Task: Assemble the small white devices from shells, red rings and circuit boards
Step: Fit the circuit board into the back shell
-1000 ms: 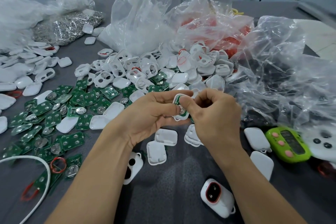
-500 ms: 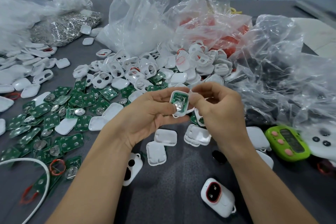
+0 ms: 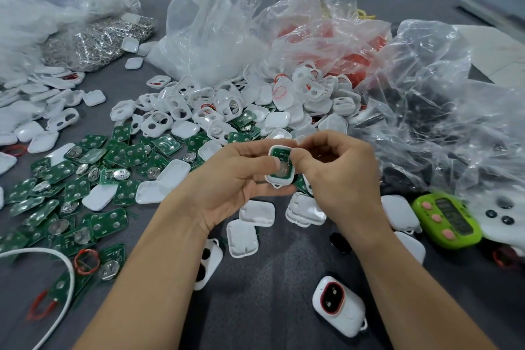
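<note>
A white shell with a green circuit board [image 3: 280, 166] seated inside sits between both hands above the table's middle. My left hand [image 3: 235, 179] holds it from the left, thumb across its lower edge. My right hand [image 3: 338, 176] pinches its right side with the thumb on the board. Loose green circuit boards [image 3: 85, 179] cover the table to the left. A heap of white shells [image 3: 227, 111] lies behind the hands. Red rings [image 3: 335, 48] fill a clear bag at the back. One finished white device with a red ring [image 3: 338, 304] lies near the front.
Several empty white shell halves [image 3: 255, 221] lie under the hands. A green timer-like gadget [image 3: 449, 219] sits at the right beside crumpled plastic bags [image 3: 440, 111]. A white cable [image 3: 56, 278] curves at the lower left. A bag of metal clips [image 3: 96, 42] is at the back left.
The shell with its board has been turned up to face the camera and held a little higher. My right thumb now presses on the board's right side.
</note>
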The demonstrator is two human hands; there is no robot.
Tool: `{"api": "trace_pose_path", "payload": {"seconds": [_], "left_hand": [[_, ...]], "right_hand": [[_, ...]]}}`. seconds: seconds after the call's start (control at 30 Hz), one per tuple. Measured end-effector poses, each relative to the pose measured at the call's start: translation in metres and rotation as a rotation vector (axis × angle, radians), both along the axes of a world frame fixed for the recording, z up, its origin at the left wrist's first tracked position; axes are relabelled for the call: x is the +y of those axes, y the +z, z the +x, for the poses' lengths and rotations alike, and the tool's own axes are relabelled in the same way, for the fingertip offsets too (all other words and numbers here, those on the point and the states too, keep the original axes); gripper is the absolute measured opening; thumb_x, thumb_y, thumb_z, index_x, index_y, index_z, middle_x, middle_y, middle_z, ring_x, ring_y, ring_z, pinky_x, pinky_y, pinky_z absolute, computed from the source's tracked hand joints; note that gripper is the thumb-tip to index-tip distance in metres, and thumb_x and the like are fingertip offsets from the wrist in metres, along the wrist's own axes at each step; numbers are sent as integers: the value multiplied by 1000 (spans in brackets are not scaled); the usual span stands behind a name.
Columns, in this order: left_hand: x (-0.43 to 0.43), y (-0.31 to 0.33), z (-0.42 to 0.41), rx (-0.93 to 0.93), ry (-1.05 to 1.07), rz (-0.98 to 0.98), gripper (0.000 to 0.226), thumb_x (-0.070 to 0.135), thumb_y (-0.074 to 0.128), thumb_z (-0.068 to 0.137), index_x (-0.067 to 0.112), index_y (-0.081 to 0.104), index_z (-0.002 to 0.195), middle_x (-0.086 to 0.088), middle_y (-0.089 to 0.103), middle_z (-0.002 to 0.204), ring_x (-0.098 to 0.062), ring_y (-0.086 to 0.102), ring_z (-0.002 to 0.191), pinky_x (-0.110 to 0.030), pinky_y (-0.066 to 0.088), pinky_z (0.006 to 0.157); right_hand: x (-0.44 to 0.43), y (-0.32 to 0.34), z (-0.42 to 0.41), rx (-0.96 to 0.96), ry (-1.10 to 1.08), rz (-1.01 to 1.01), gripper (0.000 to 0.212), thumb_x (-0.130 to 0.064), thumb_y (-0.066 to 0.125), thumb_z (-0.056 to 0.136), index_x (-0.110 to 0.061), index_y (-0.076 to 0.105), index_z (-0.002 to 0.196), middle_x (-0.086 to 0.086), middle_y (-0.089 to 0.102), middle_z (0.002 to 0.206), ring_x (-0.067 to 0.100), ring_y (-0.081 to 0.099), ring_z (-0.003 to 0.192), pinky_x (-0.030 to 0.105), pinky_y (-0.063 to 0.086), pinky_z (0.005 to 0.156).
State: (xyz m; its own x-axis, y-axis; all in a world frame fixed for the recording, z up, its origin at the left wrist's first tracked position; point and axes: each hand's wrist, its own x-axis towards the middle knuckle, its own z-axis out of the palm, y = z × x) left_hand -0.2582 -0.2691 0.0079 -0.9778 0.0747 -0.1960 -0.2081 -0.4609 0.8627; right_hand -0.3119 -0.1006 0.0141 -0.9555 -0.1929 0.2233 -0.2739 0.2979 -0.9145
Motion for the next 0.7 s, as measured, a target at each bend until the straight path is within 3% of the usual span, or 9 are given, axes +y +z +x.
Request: {"api": "trace_pose_path", "payload": {"seconds": [0.17, 0.33, 0.43, 0.57, 0.7], "left_hand": [[2, 0, -1, 3, 19, -32, 33, -3, 64, 82, 8, 79, 109, -18, 75, 111, -31, 74, 102, -48, 62, 85], [3, 0, -2, 21, 27, -71, 36, -5, 61, 82, 8, 79, 110, -18, 76, 108, -31, 74, 102, -49, 61, 88], [5, 1, -2, 14, 35, -79, 36, -7, 59, 85, 8, 79, 110, -17, 76, 108, -29, 74, 100, -50, 61, 89], [7, 2, -1, 7, 45, -60, 38, -12, 52, 91, 8, 81, 106, -14, 77, 100, -25, 76, 92, -47, 63, 83], [9, 4, -1, -9, 57, -62, 36, -7, 57, 81, 9, 82, 100, -15, 77, 99, -26, 75, 89, -47, 63, 82]], "right_hand": [[-1, 0, 0, -15, -3, -3, 8, -27, 82, 78, -27, 74, 75, -12, 72, 69, 7, 68, 63, 34, 60, 63], [-3, -2, 1, -67, 28, -12, 11, -41, 74, 73, -34, 73, 82, -16, 74, 78, 3, 70, 72, 27, 58, 66], [-7, -3, 1, -140, 86, -70, 12, -32, 69, 78, -30, 77, 87, -11, 76, 81, 8, 73, 78, 35, 61, 73], [-9, -5, 3, -157, 95, -137, 14, -14, 71, 85, -25, 80, 88, -9, 78, 79, 10, 76, 75, 28, 60, 63], [-12, -5, 6, -181, 40, -174, 13, -20, 73, 77, -26, 81, 85, -8, 78, 77, 15, 77, 73, 42, 64, 71]]}}
